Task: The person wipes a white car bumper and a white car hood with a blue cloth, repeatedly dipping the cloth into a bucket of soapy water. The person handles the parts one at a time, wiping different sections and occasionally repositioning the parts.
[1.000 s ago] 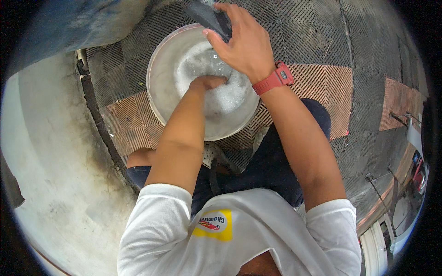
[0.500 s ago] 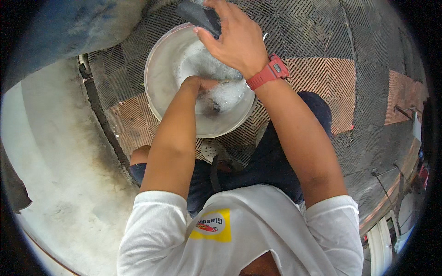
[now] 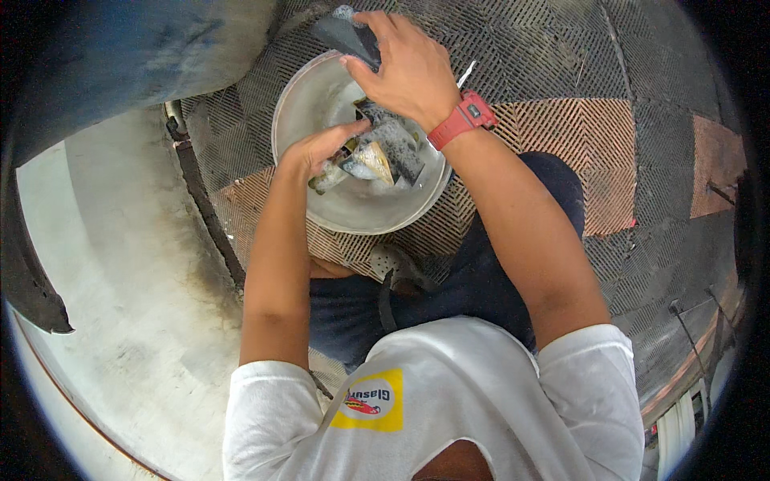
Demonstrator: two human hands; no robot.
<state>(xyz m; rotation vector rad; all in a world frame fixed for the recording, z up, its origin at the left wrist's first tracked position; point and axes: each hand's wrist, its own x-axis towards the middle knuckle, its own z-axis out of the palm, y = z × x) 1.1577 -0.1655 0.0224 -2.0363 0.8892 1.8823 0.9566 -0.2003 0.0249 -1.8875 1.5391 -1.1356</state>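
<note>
A round whitish bucket [image 3: 309, 84] stands on the floor in front of me. Over it, my left hand [image 3: 321, 148] grips a bunch of wet, folded sheets [image 3: 393, 140], dark on one side and yellowish on the other, that look like sandpaper. Foam clings to them, and a greenish-yellow piece [image 3: 327, 178] sticks out beside the hand. My right hand [image 3: 413, 68], with a red watch on its wrist, holds a dark grey flat pad or sheet [image 3: 346, 34] above the bucket's far rim. Suds sit on the pad's tip.
A whitish, stained panel [image 3: 136, 240] curves along my left, with a blue-grey curved surface [image 3: 152, 64] at the upper left. Ribbed black and reddish mats [image 3: 565, 160] cover the floor. My bent knee [image 3: 553, 184] is right of the bucket.
My left hand has risen out of the foamy water, bringing up the bunch of dark and yellowish sheets. My right hand still holds the grey pad in nearly the same place.
</note>
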